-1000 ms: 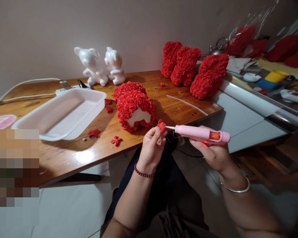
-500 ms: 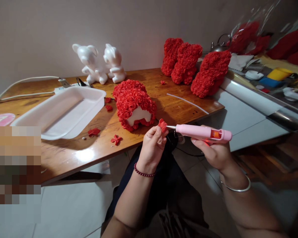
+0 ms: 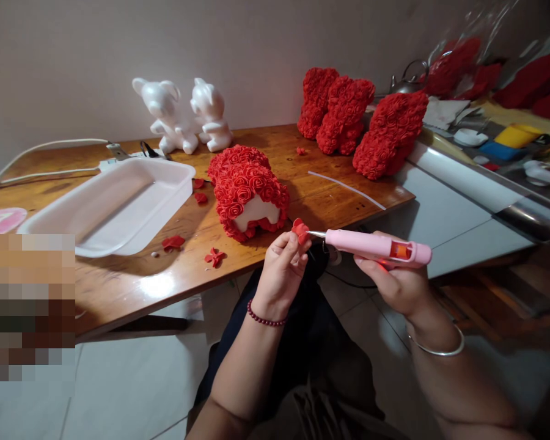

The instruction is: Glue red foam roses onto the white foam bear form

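While the left hand point(image 3: 282, 275) pinches a foam rose point(image 3: 300, 230) between thumb and fingers, the right hand point(image 3: 394, 284) curls around a pink glue pen point(image 3: 371, 245), its metal nozzle point(image 3: 316, 234) just beside the rose, past the table's edge. A firm pinch low on the rose should keep skin clear of the nozzle. The pen's orange window point(image 3: 400, 249) shows no legible writing or brand. Behind, a rose-covered bear point(image 3: 242, 189) sits on the wooden table point(image 3: 330, 205).

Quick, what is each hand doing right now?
Left hand: closed, holding a red foam rose.
Right hand: closed, holding a pink glue gun.
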`<state>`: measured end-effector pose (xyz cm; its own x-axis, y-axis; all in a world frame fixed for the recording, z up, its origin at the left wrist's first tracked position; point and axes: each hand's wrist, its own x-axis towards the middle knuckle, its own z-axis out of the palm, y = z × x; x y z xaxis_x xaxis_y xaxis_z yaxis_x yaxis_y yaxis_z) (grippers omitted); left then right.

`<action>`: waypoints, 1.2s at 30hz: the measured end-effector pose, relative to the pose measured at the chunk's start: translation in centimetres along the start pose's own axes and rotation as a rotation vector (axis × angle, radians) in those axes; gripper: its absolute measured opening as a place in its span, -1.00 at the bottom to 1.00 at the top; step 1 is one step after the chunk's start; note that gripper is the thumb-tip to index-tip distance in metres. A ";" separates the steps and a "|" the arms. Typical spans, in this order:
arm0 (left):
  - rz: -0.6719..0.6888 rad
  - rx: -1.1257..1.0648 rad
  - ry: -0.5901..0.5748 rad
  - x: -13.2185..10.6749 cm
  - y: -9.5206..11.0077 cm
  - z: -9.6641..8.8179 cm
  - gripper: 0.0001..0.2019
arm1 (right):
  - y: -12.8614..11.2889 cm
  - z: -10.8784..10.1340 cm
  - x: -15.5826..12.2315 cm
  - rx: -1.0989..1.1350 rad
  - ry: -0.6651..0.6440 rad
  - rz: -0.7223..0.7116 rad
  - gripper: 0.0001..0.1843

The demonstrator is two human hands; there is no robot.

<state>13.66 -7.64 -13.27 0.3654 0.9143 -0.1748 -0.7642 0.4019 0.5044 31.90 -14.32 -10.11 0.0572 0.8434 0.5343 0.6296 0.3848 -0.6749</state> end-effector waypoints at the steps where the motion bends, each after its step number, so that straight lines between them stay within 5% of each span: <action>1: -0.006 0.004 0.007 0.0 0.0 0.0 -0.80 | 0.1 0.0 0.0 -0.003 0.002 0.000 -0.81; 12: -0.004 -0.049 0.004 0.2 0.0 -0.2 -0.59 | -0.1 0.0 -0.4 -0.015 0.014 0.019 -0.84; 16: 0.050 -0.051 0.065 -0.2 0.2 0.0 -0.56 | 1.6 1.6 1.2 0.162 0.258 0.250 -0.80; 20: 0.189 -0.016 0.126 -1.0 0.6 0.4 -0.55 | 6.0 4.7 6.2 0.394 0.401 0.564 -0.74; 23: 0.285 0.014 0.176 -1.3 1.1 0.1 -0.53 | 9.7 7.3 11.1 0.242 0.230 0.730 -0.73; 28: 0.428 0.029 0.252 -1.1 2.3 -1.4 -0.51 | 13.5 10.9 16.6 0.128 0.105 0.742 -0.81; 36: 0.646 0.007 0.299 -1.6 4.7 -3.1 -0.52 | 16.3 13.2 17.4 -0.156 -0.046 0.696 -0.78</action>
<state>7.84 -7.06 -13.20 -0.3220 0.9446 -0.0631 -0.7748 -0.2247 0.5910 32.90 11.53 -18.52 0.4552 0.8902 -0.0180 0.5631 -0.3035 -0.7686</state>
